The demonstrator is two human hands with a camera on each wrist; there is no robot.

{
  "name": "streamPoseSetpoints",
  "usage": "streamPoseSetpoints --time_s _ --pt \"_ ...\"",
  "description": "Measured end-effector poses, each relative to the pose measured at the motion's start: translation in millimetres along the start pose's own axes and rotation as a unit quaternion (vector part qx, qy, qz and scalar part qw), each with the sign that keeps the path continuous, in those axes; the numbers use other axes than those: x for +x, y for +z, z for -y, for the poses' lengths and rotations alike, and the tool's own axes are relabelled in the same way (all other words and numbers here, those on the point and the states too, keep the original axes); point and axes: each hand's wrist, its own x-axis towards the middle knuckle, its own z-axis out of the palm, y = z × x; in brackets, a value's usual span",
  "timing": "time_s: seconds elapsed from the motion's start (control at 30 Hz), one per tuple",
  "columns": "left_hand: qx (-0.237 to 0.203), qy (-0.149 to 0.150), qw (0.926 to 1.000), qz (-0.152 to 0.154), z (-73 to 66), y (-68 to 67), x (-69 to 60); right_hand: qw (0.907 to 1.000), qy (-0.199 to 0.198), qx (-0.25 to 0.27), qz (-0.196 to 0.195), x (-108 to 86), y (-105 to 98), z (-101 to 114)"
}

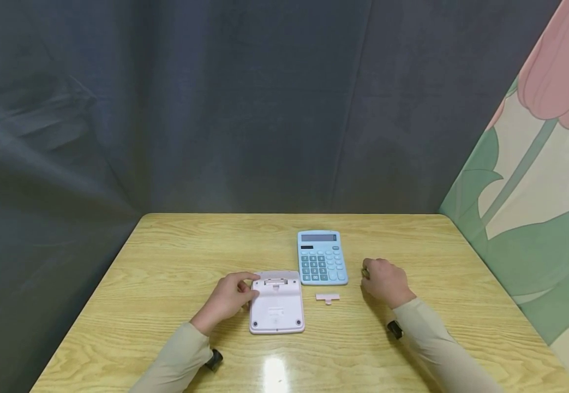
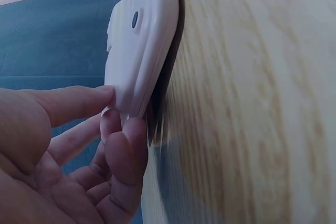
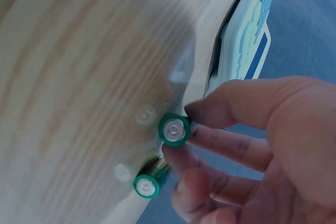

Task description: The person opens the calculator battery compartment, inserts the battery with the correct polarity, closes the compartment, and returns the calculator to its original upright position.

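1. Sleeves (image 1: 436, 341) at seven and four o'clock.
2. Left hand (image 1: 226, 297) pinches the pink calculator (image 1: 276, 303) (face down) at its nine-o'clock edge.
3. Right hand (image 1: 386, 281), at the calculator's three o'clock, pinches a battery (image 3: 174, 129); second battery (image 3: 147, 184) just beside.

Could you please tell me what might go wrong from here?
The green-ended cylindrical battery pinched by the right hand could slip, as it appears held only at the fingertips.
The second green-ended cylindrical battery looks loose beside those fingers and might roll if nudged.
The small pink T-shaped plastic cover lies loose between the right hand and the pale pink plastic calculator, so a passing hand might knock it.
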Motion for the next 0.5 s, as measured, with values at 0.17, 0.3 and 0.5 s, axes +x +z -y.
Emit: streamPoseSetpoints --time_s 0.17,0.3,0.5 --pt "0.0 0.001 1.0 -0.003 0.1 0.0 0.3 1.0 -0.007 0.002 -0.002 -0.8 0.0 0.9" --pt "0.002 0.002 1.0 -0.003 0.5 -0.1 0.7 0.9999 -0.012 0.007 -0.007 -0.1 1.2 2.0" --pt "0.004 0.002 1.0 -0.004 1.5 -0.1 0.9 0.9963 -0.043 0.054 -0.051 1.3 3.1 8.1"
